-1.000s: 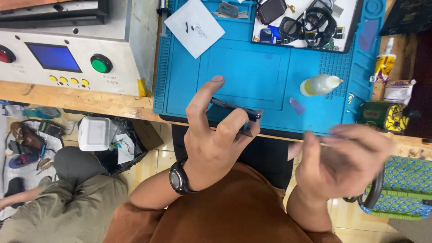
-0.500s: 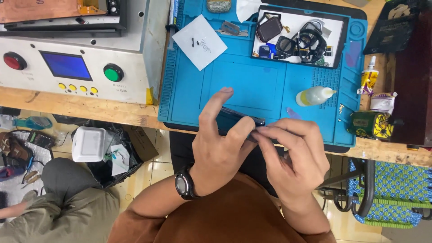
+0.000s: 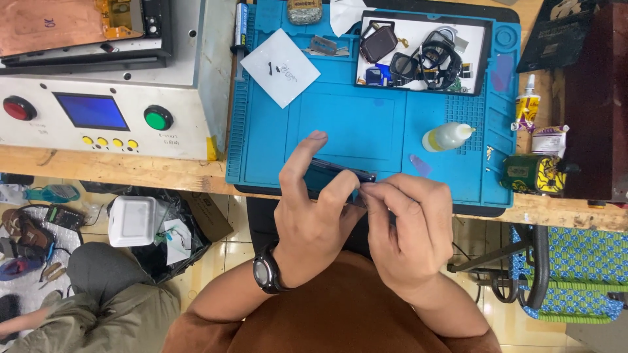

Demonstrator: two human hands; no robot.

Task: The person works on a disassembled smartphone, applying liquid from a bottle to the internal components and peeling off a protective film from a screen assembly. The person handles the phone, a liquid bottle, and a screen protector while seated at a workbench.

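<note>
Gripping a dark phone [image 3: 340,175] edge-on above the blue mat [image 3: 347,124], left hand [image 3: 314,216] clamps it, forefinger raised; right hand [image 3: 409,225] pinches its right end.

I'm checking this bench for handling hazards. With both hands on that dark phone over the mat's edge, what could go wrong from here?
1. The phone is held edge-on between the left hand and right hand, above the blue mat's near edge; a slip might send it off the bench to the floor.
2. The small squeeze bottle lies on its side close to the right hand; a nudge could roll it or spill it onto the mat.
</note>
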